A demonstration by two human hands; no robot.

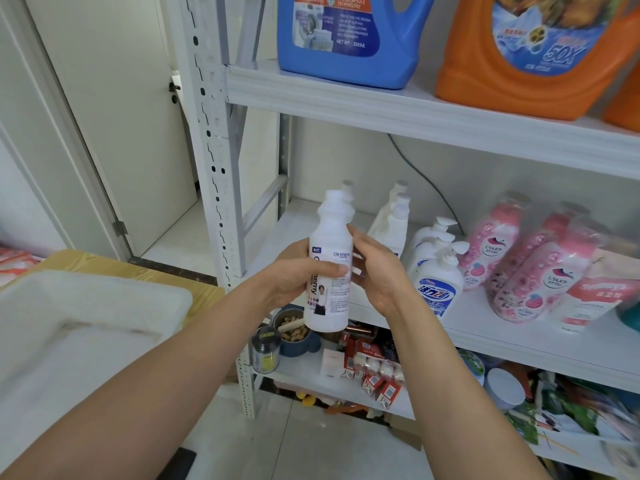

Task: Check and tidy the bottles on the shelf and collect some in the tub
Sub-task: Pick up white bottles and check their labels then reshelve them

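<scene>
White tub [104, 289] sits low left on a wooden table [86, 261]. Left hand [294, 277] grips the white bottle [330, 233] upright, thumb curled across the label, in front of the left end of the shelf's [485, 337] middle board. Right hand [377, 275]: fingers straight, pressed together, alongside the bottle. More bottles [394, 216] stand at the board's back left.

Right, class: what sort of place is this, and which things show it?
Probably a home storeroom: a white slotted-metal shelving rack holds a big blue plastic detergent jug, an orange plastic detergent jug and white plastic pump bottles, beside a plain white door.
</scene>
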